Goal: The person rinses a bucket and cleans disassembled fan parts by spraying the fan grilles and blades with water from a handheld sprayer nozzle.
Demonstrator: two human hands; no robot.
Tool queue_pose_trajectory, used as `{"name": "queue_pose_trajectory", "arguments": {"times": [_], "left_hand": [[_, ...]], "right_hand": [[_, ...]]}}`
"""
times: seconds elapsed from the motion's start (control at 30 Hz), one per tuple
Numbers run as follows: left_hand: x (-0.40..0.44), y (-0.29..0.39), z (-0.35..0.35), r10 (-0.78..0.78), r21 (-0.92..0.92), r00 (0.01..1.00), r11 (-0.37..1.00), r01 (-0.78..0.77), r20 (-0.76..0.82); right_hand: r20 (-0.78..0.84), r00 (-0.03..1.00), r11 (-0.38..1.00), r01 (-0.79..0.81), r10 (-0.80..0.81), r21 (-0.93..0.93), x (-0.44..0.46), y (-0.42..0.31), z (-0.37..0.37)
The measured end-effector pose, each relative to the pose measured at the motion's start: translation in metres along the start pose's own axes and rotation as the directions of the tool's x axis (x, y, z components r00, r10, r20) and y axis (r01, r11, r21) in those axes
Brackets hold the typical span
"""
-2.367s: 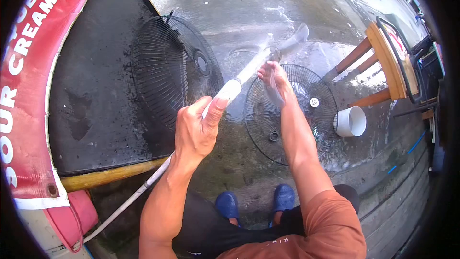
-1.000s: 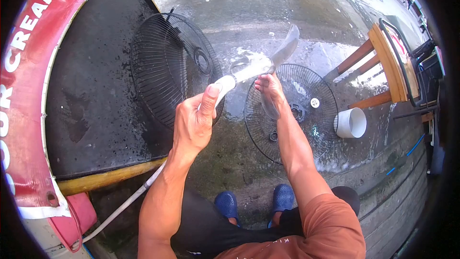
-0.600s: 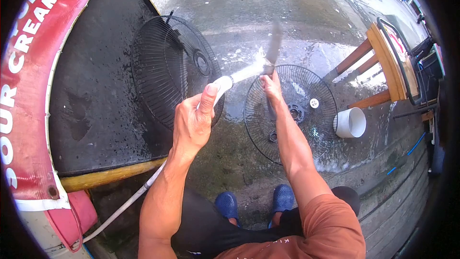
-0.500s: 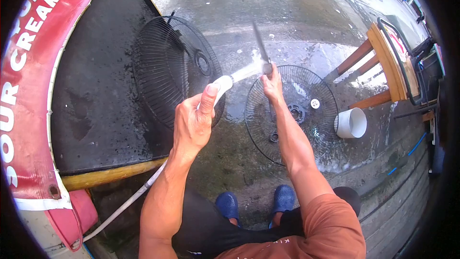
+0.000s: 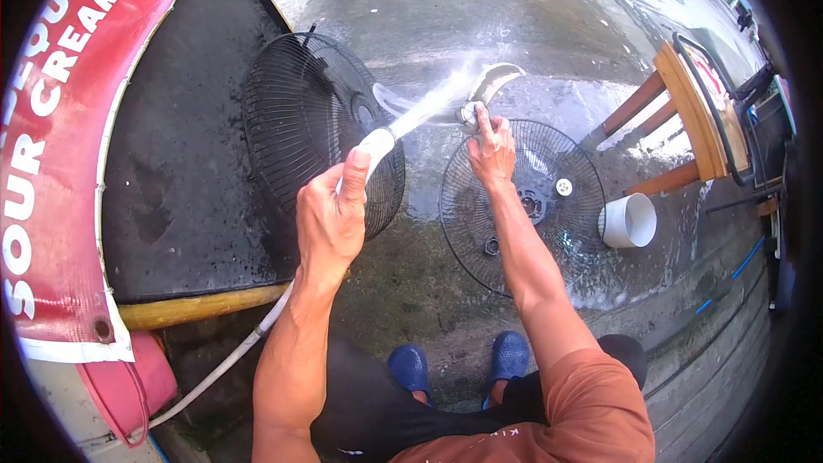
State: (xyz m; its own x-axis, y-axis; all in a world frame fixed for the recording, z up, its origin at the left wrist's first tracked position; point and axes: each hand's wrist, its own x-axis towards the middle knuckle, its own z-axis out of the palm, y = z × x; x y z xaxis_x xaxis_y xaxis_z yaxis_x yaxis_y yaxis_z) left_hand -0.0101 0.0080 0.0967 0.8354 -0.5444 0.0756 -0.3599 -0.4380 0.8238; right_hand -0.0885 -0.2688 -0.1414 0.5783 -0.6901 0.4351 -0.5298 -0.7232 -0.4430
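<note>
My left hand (image 5: 333,216) is wrapped round the white end of a hose (image 5: 377,147), its thumb lying along the top. A strong water jet (image 5: 433,101) shoots from it toward the upper right. My right hand (image 5: 492,154) pinches a fan blade (image 5: 497,79) by its hub, holding it up in the spray; splashing water blurs part of the blade. Beneath my right forearm, a round wire fan grille (image 5: 463,206) lies flat on the wet ground with a small white round piece (image 5: 563,187) on it. Another black fan grille (image 5: 287,120) leans against the dark board on the left.
A white bucket (image 5: 630,220) lies tipped beside the flat grille. Wooden legs of a stool (image 5: 696,124) stand at the right. On the left are the dark board (image 5: 171,163), a red banner (image 5: 73,154) and a pink bucket (image 5: 141,386). My blue shoes (image 5: 409,369) rest on wet concrete.
My right hand has turned the fan blade, so its curved faces now show instead of a thin edge. My left hand and the hose end have shifted slightly left.
</note>
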Motion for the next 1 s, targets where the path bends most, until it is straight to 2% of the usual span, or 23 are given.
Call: {"name": "queue_pose_trajectory", "arguments": {"times": [0.07, 0.27, 0.47, 0.7, 0.8, 0.9, 1.0], "left_hand": [[0.001, -0.005, 0.002, -0.007, 0.07, 1.0, 0.998, 0.006, 0.007], [-0.001, -0.005, 0.003, 0.012, 0.042, 0.999, 0.999, -0.013, 0.032], [0.001, -0.004, 0.0, -0.035, 0.184, 0.999, 0.982, 0.04, -0.033], [0.006, -0.009, 0.002, -0.064, 0.206, 0.998, 0.976, 0.065, -0.016], [0.007, -0.009, 0.008, -0.05, 0.168, 0.998, 0.985, 0.046, 0.023], [0.006, -0.009, 0.014, -0.015, 0.108, 0.997, 0.994, 0.007, 0.071], [0.005, -0.008, 0.016, -0.007, 0.098, 0.995, 0.995, -0.003, 0.097]], "right_hand": [[0.001, 1.0, 1.0, 0.003, -0.003, -0.027, -0.001, -0.001, -0.002], [-0.041, 0.998, 0.993, 0.042, -0.047, -0.106, -0.006, 0.003, 0.001], [-0.125, 0.991, 0.985, 0.034, -0.055, -0.167, -0.006, 0.013, 0.003], [-0.177, 0.984, 0.982, -0.063, 0.031, -0.179, -0.009, 0.028, -0.005], [-0.185, 0.982, 0.979, -0.013, -0.026, -0.205, -0.007, 0.035, -0.004], [-0.06, 0.998, 0.971, -0.049, 0.036, -0.233, -0.005, 0.041, 0.003], [0.123, 0.941, 0.949, -0.313, 0.316, -0.042, -0.014, 0.043, 0.007]]}}
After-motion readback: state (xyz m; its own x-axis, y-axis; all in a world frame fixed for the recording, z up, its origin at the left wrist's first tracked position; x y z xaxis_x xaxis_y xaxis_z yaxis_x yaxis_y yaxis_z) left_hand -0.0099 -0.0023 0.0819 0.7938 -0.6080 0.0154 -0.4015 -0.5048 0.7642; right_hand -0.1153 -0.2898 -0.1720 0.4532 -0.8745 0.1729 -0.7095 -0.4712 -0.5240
